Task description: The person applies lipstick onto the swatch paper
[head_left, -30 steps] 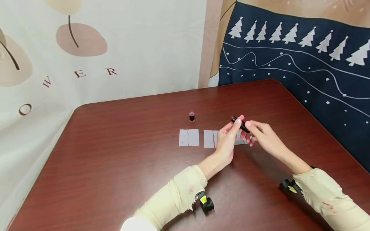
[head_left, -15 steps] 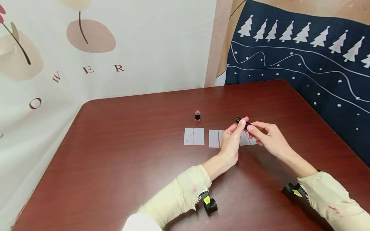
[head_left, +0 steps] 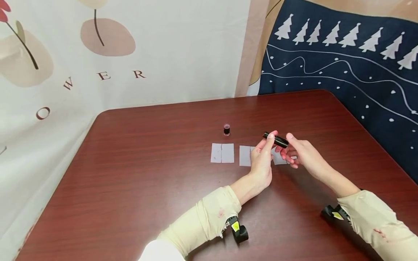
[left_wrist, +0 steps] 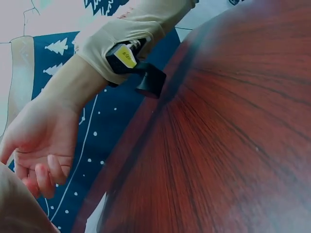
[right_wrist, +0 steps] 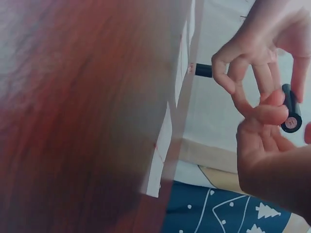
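My left hand (head_left: 262, 163) pinches a glossy black lipstick (head_left: 276, 140) between thumb and fingers, above the table. It looks closed from end to end, and the right wrist view shows a pink label on one end of the lipstick (right_wrist: 292, 121). My right hand (head_left: 307, 156) is at the tube's right end, its thumb apart from the tube and its fingers loosely bent below. Whether those fingertips touch the tube is unclear. Red smears mark some fingertips. In the left wrist view only the right hand (left_wrist: 46, 141) shows, without the lipstick.
White paper pieces with a line down them lie in a row: one at left (head_left: 222, 153), one partly behind my left hand (head_left: 245, 156), one under my right (head_left: 279, 158). Behind them stands a small clear-and-black container (head_left: 226, 129). Cloth hangs beyond the brown table (head_left: 147, 163).
My right thumb has lifted off the lipstick, exposing more of the tube. The red spot at its left end is gone from sight. The head view has swung slightly left.
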`<state>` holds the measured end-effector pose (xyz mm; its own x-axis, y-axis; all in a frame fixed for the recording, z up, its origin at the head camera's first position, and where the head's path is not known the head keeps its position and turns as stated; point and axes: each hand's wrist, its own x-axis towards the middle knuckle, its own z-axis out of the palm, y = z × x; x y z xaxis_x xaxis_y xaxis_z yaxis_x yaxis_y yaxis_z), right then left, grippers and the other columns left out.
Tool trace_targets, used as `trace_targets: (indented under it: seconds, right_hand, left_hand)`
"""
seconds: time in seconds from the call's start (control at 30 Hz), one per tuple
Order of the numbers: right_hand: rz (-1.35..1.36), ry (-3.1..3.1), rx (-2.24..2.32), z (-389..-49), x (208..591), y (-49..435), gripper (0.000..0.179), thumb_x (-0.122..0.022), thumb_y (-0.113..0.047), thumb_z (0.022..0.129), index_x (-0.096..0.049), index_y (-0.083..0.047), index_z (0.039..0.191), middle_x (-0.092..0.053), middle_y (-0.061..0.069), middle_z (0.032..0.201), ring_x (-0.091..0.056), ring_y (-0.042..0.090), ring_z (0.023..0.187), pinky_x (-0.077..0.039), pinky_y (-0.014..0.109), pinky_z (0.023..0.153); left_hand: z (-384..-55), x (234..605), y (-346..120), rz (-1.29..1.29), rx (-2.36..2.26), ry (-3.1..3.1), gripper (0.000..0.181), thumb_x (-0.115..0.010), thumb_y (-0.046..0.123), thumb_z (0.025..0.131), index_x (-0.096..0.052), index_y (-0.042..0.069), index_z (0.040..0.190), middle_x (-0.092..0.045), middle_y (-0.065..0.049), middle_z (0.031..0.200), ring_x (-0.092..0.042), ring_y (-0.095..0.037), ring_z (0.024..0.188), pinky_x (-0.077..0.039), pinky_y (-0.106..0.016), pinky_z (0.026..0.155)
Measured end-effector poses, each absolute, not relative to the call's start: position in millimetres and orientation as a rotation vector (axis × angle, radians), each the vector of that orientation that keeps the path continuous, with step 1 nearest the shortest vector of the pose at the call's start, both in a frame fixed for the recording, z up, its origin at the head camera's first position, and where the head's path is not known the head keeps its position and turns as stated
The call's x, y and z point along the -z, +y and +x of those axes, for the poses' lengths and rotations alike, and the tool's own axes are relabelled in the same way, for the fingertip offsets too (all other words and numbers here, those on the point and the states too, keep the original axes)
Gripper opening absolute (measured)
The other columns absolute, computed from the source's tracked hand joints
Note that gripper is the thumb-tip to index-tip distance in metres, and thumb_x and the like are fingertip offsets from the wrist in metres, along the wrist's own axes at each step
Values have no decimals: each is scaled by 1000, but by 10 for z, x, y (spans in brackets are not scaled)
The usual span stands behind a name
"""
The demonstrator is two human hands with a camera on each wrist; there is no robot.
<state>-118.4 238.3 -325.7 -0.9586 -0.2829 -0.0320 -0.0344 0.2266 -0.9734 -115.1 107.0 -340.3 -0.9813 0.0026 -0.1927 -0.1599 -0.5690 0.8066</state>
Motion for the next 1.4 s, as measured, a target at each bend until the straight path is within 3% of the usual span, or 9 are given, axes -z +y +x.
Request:
trace_targets:
  seconds: [0.13, 0.4, 0.63, 0.8, 0.97, 1.13, 1.27, 1.33, 1.4]
  right_hand:
    - [-292, 2142, 1843, -1211, 3223, 2369, 46, -39, -34, 100, -60, 3, 82, -49, 2, 65, -41, 11, 51, -35, 22, 44]
    - [-315, 2351, 1775, -1220, 3225, 2317, 21, -53, -24, 96, -63, -7, 86, -47, 5, 62, -40, 14, 49, -38, 25, 46]
    - [-342, 2572, 1662, -1226, 3270, 2283, 29, -59, -26, 92, -62, 1, 99, -52, 11, 65, -41, 15, 46, -38, 29, 44]
    - [-469, 2844, 1551, -1221, 3305, 2243, 22, -63, -22, 90, -67, -3, 101, -58, 15, 69, -44, 14, 50, -35, 26, 42]
    - [-517, 2884, 1570, -1227, 3271, 2255, 18, -64, -18, 89, -67, -3, 100, -60, 7, 68, -46, 16, 49, -37, 25, 41]
    - [-474, 2663, 1778, -1274, 3183, 2325, 23, -59, -16, 93, -63, 3, 105, -65, -1, 74, -55, 18, 57, -46, 28, 46]
    - [-429, 2610, 1791, -1340, 3147, 2381, 29, -59, -17, 92, -62, 6, 110, -69, -2, 82, -60, 11, 66, -50, 26, 52]
    - [-406, 2600, 1762, -1365, 3149, 2401, 34, -60, -19, 92, -60, 7, 114, -70, -4, 83, -63, 9, 69, -51, 26, 54]
    - [-372, 2586, 1746, -1382, 3154, 2408, 38, -61, -21, 91, -59, 7, 117, -70, -3, 84, -64, 9, 70, -52, 27, 56]
  left_hand:
    - [-1142, 3376, 1049, -299, -2713, 1368, 27, -59, 26, 92, -71, 9, 109, -66, -3, 103, -52, -12, 100, -28, -48, 90]
    - [-1116, 3312, 1049, -437, -2741, 1379, 26, -61, 27, 90, -72, 8, 106, -66, 1, 90, -52, -17, 92, -30, -34, 76]
    - [-1110, 3289, 1067, -501, -2803, 1344, 25, -60, 23, 91, -71, 6, 105, -66, -1, 101, -54, -13, 94, -26, -44, 100]
    - [-1114, 3275, 1062, -534, -2787, 1355, 25, -58, 25, 92, -71, 7, 104, -66, 0, 99, -57, -14, 97, -24, -46, 102]
    - [-1113, 3260, 1012, -484, -2699, 1470, 24, -60, 29, 91, -73, 12, 103, -67, 2, 92, -58, -18, 95, -35, -35, 82]
    - [-1115, 3261, 646, -145, -2447, 1902, 34, -64, 26, 88, -64, 14, 120, -63, 0, 105, -55, -13, 82, -40, -24, 66]
    - [-1333, 3252, 44, 166, -2096, 2433, 47, -65, 16, 86, -54, 9, 131, -55, -6, 123, -55, -20, 99, -43, -32, 85]
    - [-1522, 3230, -251, 234, -1864, 2652, 49, -65, 15, 85, -52, 7, 132, -53, -7, 129, -48, -21, 117, -36, -35, 97]
    - [-1721, 3212, -476, 265, -1638, 2772, 49, -66, 15, 85, -52, 6, 131, -54, -7, 130, -45, -20, 122, -33, -35, 100]
